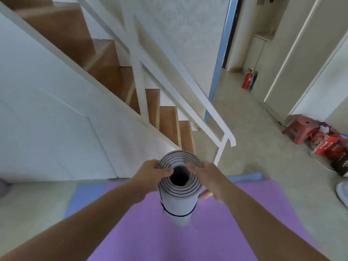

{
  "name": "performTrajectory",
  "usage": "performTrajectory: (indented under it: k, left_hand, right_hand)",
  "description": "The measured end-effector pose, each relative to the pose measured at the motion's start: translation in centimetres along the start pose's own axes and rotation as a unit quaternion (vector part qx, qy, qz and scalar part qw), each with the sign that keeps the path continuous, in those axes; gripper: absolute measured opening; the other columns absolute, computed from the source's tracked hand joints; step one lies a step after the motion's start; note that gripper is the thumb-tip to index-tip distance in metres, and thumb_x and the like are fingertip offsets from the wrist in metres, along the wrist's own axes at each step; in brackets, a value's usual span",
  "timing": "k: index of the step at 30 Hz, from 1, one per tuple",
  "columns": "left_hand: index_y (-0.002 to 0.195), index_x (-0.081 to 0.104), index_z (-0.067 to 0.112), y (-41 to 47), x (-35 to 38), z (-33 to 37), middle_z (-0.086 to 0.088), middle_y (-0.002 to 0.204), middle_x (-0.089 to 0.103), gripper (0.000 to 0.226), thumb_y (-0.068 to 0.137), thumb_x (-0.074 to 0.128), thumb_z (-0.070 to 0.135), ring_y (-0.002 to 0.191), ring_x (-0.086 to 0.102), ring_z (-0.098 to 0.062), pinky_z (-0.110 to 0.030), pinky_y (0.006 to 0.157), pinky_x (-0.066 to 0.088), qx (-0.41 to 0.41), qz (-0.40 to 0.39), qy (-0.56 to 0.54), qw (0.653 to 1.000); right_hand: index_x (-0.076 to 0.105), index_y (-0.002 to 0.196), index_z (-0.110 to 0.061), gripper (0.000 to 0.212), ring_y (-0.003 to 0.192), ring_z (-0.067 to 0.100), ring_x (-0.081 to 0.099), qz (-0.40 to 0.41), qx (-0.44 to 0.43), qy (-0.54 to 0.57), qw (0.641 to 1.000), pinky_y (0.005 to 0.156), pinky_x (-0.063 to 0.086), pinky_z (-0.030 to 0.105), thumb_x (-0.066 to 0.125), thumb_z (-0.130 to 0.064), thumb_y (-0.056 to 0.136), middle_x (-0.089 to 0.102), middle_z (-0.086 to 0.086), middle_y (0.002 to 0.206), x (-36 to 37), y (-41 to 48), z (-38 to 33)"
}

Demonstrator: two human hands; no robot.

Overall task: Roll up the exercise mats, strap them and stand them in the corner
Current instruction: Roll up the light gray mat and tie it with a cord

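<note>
Room: pale tiled floor [244, 117] ahead of me, with a wooden staircase with white railing [150, 102] climbing to the left and white doors on the right.
Rolled mat: I see one light grey exercise mat rolled into a tube [178, 200], held upright, its open end facing me.
Mat look: the end shows a tight spiral of grey layers edged with dark lines around a dark hollow core; the outer skin is smooth and pale.
Strap: one thin dark cord [176, 215] circles the roll below my hands; I cannot tell how it is fastened.
Left hand: my left hand [150, 176] clasps the top of the roll from the left, fingers curled round it and thumb lying across the rim.
Right hand: my right hand [206, 178] clasps it from the right, fingers wrapped behind and thumb on the rim.
Flat mats: one purple exercise mat [235, 223] lies unrolled under the roll, and one blue mat [84, 194] lies beneath it, showing at the left and far edges.
Mat count: three in all, one rolled and two flat.
Other items: one red plastic stool [301, 129] and red printed bags [331, 147] by the right wall; one red fire extinguisher [247, 80] further back.
</note>
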State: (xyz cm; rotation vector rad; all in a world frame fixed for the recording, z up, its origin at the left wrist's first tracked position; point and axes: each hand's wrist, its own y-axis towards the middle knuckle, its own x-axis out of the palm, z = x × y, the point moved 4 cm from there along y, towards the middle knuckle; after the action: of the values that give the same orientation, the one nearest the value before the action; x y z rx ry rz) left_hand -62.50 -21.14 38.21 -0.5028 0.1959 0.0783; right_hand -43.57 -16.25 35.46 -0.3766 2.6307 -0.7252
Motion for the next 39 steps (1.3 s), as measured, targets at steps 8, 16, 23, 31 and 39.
performTrajectory:
  k: [8,16,23,31,39]
  left_hand:
    - [0.096,0.063,0.011,-11.7,-19.0,-1.9,-0.008,0.089,0.066,0.010,0.092,0.069,0.017,0.075,0.062,-0.017,-0.028,0.063,0.051,-0.012,0.114,-0.041,0.993]
    - [0.111,0.063,0.014,-16.8,-32.1,-5.5,-0.003,0.104,0.070,0.025,0.090,0.070,0.026,0.085,0.066,-0.014,-0.029,0.069,0.052,-0.062,0.239,-0.062,0.967]
    - [0.115,0.064,0.019,-20.3,-41.8,-8.1,-0.009,0.112,0.072,0.022,0.093,0.067,0.022,0.098,0.067,-0.020,-0.034,0.079,0.051,-0.078,0.365,-0.132,0.918]
    - [0.097,0.061,0.018,-19.8,-54.5,-13.4,-0.002,0.087,0.068,0.006,0.096,0.063,0.012,0.069,0.062,-0.009,-0.017,0.051,0.049,-0.066,0.426,-0.205,0.879]
    - [0.118,0.056,0.011,-16.4,-71.7,-19.6,-0.009,0.103,0.072,0.031,0.091,0.071,0.013,0.087,0.073,-0.019,-0.026,0.067,0.058,-0.077,0.419,-0.255,0.868]
  right_hand:
    - [0.064,0.110,-0.014,0.030,0.092,0.026,0.069,-0.130,-0.066,-0.081,0.986,0.058,0.060,0.039,0.072,-0.031,0.086,0.071,0.006,0.105,17.5,-7.4,-12.4]
    - [0.063,0.112,-0.012,0.038,0.095,0.029,0.068,-0.242,-0.118,-0.115,0.956,0.054,0.058,0.039,0.071,-0.032,0.081,0.070,0.008,0.106,32.5,-7.5,-19.6]
    - [0.068,0.105,-0.013,0.028,0.091,0.021,0.068,-0.350,-0.185,-0.181,0.900,0.057,0.060,0.038,0.070,-0.027,0.081,0.072,0.004,0.100,45.7,-7.6,-26.7]
    - [0.066,0.099,-0.015,0.024,0.087,0.027,0.071,-0.388,-0.201,-0.219,0.873,0.059,0.062,0.043,0.070,-0.020,0.076,0.073,0.008,0.097,61.2,-5.7,-32.3]
    - [0.066,0.098,-0.020,0.019,0.082,0.024,0.072,-0.387,-0.204,-0.256,0.862,0.055,0.058,0.034,0.069,-0.019,0.080,0.073,0.005,0.092,78.5,-1.7,-38.7]
